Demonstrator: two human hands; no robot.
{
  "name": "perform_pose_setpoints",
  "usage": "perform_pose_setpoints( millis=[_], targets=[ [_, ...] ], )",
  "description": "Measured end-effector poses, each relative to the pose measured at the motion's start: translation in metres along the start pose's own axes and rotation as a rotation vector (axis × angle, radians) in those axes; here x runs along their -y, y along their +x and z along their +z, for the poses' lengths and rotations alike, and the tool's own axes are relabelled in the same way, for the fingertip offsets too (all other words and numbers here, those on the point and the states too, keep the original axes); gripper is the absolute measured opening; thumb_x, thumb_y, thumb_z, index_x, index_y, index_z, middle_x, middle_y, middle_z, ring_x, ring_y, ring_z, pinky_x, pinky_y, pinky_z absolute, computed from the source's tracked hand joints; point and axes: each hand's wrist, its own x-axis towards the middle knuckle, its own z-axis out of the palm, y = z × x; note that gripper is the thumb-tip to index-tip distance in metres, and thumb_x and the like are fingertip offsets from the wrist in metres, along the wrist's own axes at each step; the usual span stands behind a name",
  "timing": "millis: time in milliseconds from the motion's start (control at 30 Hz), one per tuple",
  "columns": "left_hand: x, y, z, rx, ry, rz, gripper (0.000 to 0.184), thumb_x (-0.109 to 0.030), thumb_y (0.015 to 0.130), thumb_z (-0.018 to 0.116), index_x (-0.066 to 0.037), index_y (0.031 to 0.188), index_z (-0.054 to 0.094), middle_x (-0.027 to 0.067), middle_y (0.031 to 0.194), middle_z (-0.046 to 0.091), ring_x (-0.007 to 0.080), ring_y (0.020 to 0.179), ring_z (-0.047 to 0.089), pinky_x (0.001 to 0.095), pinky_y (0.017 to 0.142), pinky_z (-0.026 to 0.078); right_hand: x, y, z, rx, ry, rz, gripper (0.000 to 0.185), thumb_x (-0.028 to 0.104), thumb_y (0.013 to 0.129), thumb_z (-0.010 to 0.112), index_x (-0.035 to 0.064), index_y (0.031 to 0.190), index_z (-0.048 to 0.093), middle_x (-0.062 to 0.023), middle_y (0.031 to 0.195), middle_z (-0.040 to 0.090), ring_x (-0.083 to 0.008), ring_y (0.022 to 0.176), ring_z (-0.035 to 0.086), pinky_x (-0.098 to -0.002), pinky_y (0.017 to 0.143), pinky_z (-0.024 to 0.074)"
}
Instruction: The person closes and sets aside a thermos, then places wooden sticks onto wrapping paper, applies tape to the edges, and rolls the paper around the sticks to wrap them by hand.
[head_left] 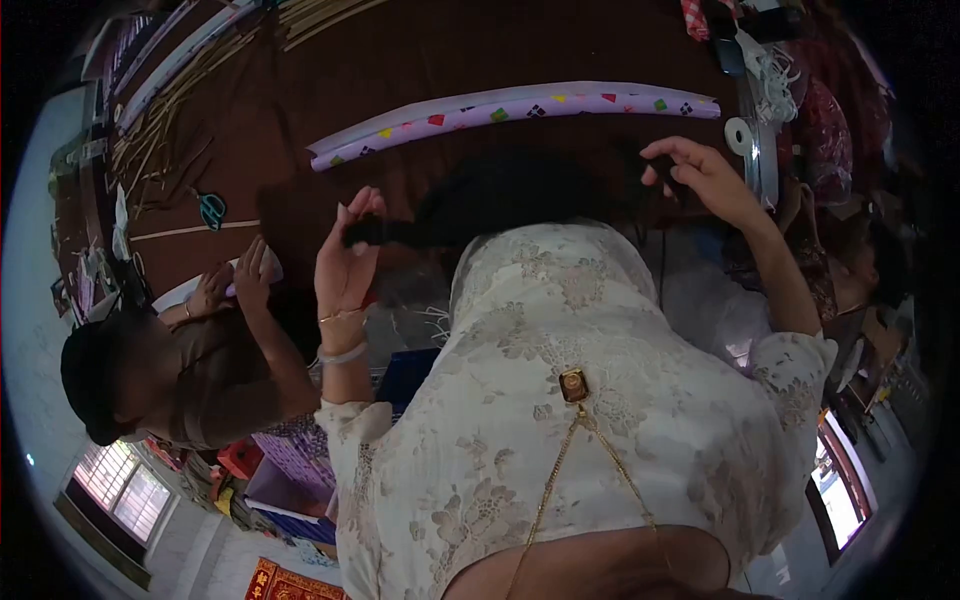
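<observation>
At my waist, black cloth (pixel 510 195); a strap (pixel 395 233) looks joined to it and crosses my left hand (pixel 345 268). Main risk: strap slips, as those fingers are only loosely curled; can't confirm a grip. If one side gets pulled harder, cloth could skew. Left elbow swinging out could bump the co-worker (pixel 230 400). Pose: left forearm raised, palm toward me; right hand (pixel 705 182) out wide, elbow bent, fingers half bent, something dark at them, can't tell if held. Right hand is also near the tape (pixel 738 124); a careless sweep could knock it. Beyond, printed roll (pixel 515 112) lies across the table (pixel 470 45); a forward nudge could set it rolling. Scissors (pixel 211 210) off left.
</observation>
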Motion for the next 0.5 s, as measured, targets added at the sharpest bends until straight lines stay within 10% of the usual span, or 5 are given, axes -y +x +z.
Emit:
perform_pose_setpoints(
  millis=[133,233,367,433,500],
  targets=[
    [0.036,0.013,0.048,0.338,-0.104,0.196,0.057,0.000,0.080,0.053,0.007,0.132,0.029,0.0186,0.132,0.037,0.0255,0.123,0.038,0.0316,0.099,0.035,-0.048,0.023,0.007,-0.200,-0.337,0.171,0.025,0.015,0.087,0.039,-0.0007,0.091,0.059,-0.0065,0.080,0.059,-0.0127,0.056,0.052,-0.0271,0.059,0.0454],
    [0.046,0.034,0.057,0.213,0.955,0.517,0.053,0.006,0.076,0.054,0.001,0.126,0.040,0.0134,0.116,0.052,0.0168,0.095,0.054,0.0253,0.080,0.043,-0.083,0.031,0.000,-0.252,-1.208,0.230,0.031,0.025,0.088,0.041,0.0007,0.082,0.059,-0.0108,0.073,0.058,-0.0217,0.063,0.059,-0.0365,0.058,0.0468],
    [0.036,0.061,0.047,0.170,1.754,0.819,0.048,0.002,0.074,0.060,-0.002,0.121,0.048,0.0133,0.101,0.058,0.0149,0.083,0.058,0.0272,0.068,0.046,-0.139,0.055,-0.013,-0.385,-1.215,-0.315,0.039,0.035,0.090,0.042,0.0016,0.076,0.057,-0.0120,0.070,0.058,-0.0226,0.062,0.060,-0.0358,0.059,0.0469],
    [0.025,0.044,0.074,0.023,1.738,0.368,0.045,-0.007,0.068,0.067,-0.002,0.110,0.051,0.0159,0.084,0.060,0.0285,0.077,0.060,0.0344,0.065,0.047,-0.125,0.067,-0.011,-0.287,-0.032,0.420,0.042,0.043,0.086,0.049,0.0024,0.082,0.056,-0.0150,0.076,0.060,-0.0239,0.068,0.060,-0.0359,0.063,0.0475],
    [0.014,0.034,0.081,0.043,1.890,0.590,0.041,-0.011,0.068,0.069,-0.003,0.104,0.053,0.0129,0.080,0.060,0.0281,0.071,0.061,0.0355,0.063,0.048,-0.096,0.076,-0.008,-0.248,-0.228,0.559,0.043,0.045,0.084,0.052,0.0021,0.088,0.055,-0.0160,0.078,0.060,-0.0245,0.072,0.061,-0.0360,0.065,0.0475]
  ],
)
